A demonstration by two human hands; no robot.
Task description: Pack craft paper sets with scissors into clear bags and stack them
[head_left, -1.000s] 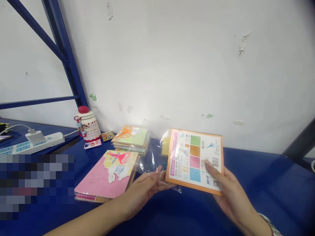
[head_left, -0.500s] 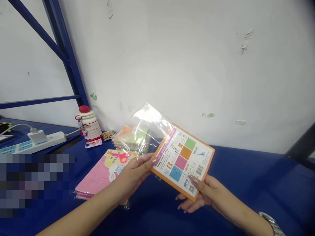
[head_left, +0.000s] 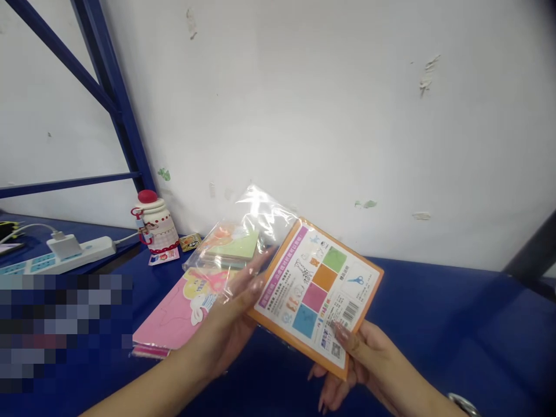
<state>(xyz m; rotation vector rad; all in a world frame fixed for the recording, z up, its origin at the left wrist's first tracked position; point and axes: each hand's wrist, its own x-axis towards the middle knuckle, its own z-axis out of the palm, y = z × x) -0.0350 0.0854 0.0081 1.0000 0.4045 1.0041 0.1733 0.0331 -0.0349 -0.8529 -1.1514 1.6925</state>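
Seeing pack point(head_left: 315, 295) over table point(head_left: 425, 313), tilted, betw my L hand point(head_left: 237, 307) (gripping left corner) & R hand point(head_left: 369, 353) (gripping nr bottom corner). Film point(head_left: 267, 211) juts up-left. Long axis unclear; neither hand nearer.

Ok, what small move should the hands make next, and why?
Probably smooth down the loose clear plastic with the left hand: it juts past the upper left edge of the orange-bordered craft pack, while the right hand grips the lower right edge.

Room over blue table point(head_left: 438, 336) right of right hand point(head_left: 362, 350); pink packet point(head_left: 163, 315) crowds left hand point(head_left: 234, 310).
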